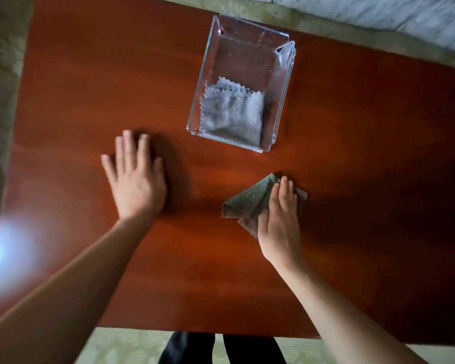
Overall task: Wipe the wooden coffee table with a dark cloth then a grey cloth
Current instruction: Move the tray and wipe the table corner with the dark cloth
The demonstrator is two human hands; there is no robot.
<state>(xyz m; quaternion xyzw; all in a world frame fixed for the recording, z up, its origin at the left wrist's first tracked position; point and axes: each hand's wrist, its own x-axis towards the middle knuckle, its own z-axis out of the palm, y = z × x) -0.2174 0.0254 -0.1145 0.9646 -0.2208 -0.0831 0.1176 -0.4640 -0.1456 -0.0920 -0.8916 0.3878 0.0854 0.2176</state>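
Table: I'm looking down on a smooth, reddish-brown wooden top [352,179], glossy, with faint grain bands and a patch of glare at its near left corner.
Left hand: the left hand [135,183] lies palm down on bare wood, fingers straight and slightly spread, holding nothing.
Right hand: the right hand [280,224] lies flat over the dark cloth, fingers straight and together, pressing down rather than curling round it.
Dark cloth: the dark cloth [247,203] is grey-green with a nubby weave, bunched into rough triangular folds, on the table right of centre.
Grey cloth: the grey cloth [231,114] is pale and fuzzy with zigzag-cut edges, folded roughly square, in the tray's near end.
Tray: the tray [198,98] is clear, rectangular and thick-walled with rounded corners. I can't tell glass from plastic. It sits beyond the right hand.
Floor: pale green textured carpet [0,101].
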